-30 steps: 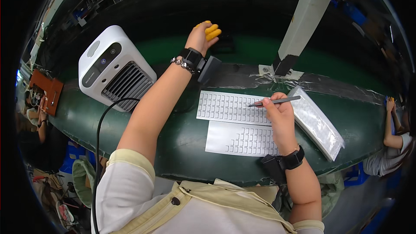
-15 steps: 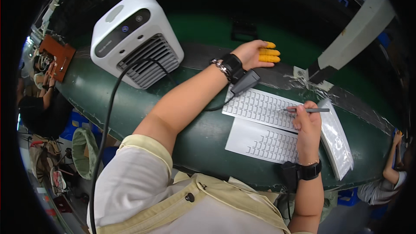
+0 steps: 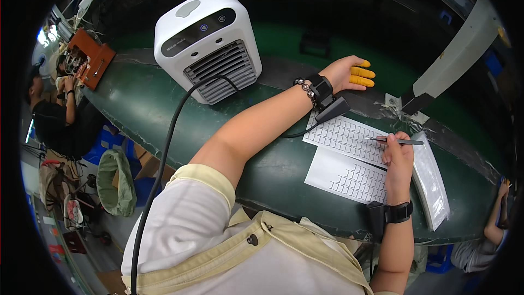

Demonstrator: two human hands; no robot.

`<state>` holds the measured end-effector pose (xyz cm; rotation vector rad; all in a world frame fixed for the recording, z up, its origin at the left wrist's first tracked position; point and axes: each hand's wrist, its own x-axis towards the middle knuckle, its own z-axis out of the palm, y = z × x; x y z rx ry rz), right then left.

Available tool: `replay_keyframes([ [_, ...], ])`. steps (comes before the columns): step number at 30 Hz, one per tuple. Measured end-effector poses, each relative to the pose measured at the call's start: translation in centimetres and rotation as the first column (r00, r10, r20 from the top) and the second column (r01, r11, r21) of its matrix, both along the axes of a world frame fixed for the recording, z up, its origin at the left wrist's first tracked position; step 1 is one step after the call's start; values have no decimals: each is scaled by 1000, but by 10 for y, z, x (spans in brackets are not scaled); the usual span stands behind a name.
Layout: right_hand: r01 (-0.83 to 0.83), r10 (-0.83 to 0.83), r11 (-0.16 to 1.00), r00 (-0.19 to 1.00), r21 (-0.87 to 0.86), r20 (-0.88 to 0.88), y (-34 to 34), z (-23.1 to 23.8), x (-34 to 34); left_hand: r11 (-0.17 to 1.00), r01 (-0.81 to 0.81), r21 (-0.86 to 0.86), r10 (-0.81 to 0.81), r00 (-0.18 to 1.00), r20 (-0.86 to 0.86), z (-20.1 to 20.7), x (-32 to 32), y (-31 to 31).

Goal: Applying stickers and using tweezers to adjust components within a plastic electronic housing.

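My left hand (image 3: pixel 347 74) is stretched out at the table's far edge, beyond the sheets, with yellow covers on several fingers. Its fingers are extended and nothing is in them. In my right hand (image 3: pixel 400 161) is a pair of dark, slim tweezers (image 3: pixel 413 142), pinched with the fine tip pointing left over the upper sheet. That white sheet (image 3: pixel 343 135) carries rows of small outlined rectangular pieces. Just nearer to me lies a second white sheet (image 3: pixel 320 171), with similar pieces on its right part. My right fingers partly cover the sheets' right ends.
A white air cooler (image 3: pixel 210 43) stands on the green table (image 3: pixel 273 172) at the left, its black cable running toward me. A plastic-wrapped white stack (image 3: pixel 430 183) lies right of my right hand. A grey post (image 3: pixel 456 54) rises at the far edge. Other people sit at both sides.
The view has turned, so the table, cooler and sheets appear farther right. Both hands keep nearly the same places relative to the sheets, and the tweezers stay in my right hand.
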<state>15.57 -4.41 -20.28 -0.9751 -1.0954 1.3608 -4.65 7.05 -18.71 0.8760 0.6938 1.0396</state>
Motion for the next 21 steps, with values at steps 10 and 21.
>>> replay_keyframes([
  [10,93,-97,995,982,34,160,-8,4,2,722,123,680,-191,981,26,167,11,-181],
  [21,35,-35,999,999,-7,-8,-1,-1,-2,285,-14,959,190,981,-42,135,-25,-216],
])
